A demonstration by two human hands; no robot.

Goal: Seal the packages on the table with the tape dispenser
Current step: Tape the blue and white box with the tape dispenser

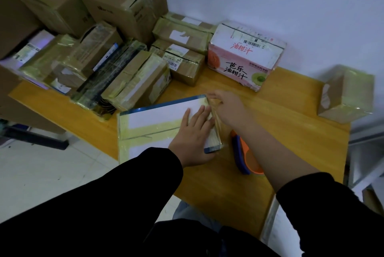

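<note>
Orange-and-blue plastic tape dispenser lies on the yellow wooden table at 5 o'clock from the package, partly hidden by the right forearm. Left hand flat, fingers straight, pressing the top of the flat white package with blue edges and yellowish tape strips, near its right end. Right hand at 3 o'clock of the package, fingers stretched out, touching the taped far right corner; slightly blurred. Small brown taped box at 2 o'clock, well apart. Pink-and-white printed carton at 12 o'clock. Pile of brown taped cardboard boxes at 10–11 o'clock.
</note>
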